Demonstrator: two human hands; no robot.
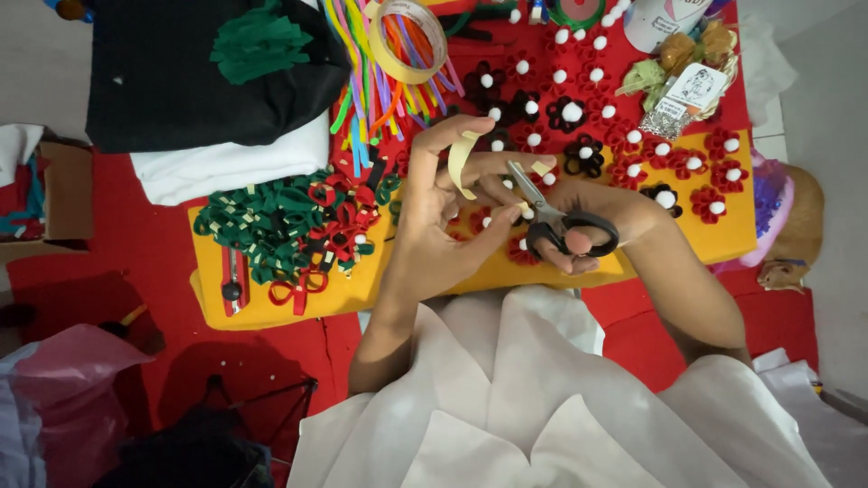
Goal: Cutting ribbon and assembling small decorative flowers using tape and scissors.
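The left hand (434,226) pinched a cream tape strip (461,161) between closed fingertips above the yellow felt sheet (362,280). The right hand (579,226), fingers shut through the handles, held black-handled scissors (551,217) with blades slightly parted at the strip's lower end. In my judgement, a clean cut required the strip taut and the blades square across it.

— What can't you make out?
— My left grip (434,226) hides the scissors' (551,217) blade tips and part of the tape strip (461,163).
— And at the edges?
— The tape roll (409,41) and black cloth (181,81) run off the top.
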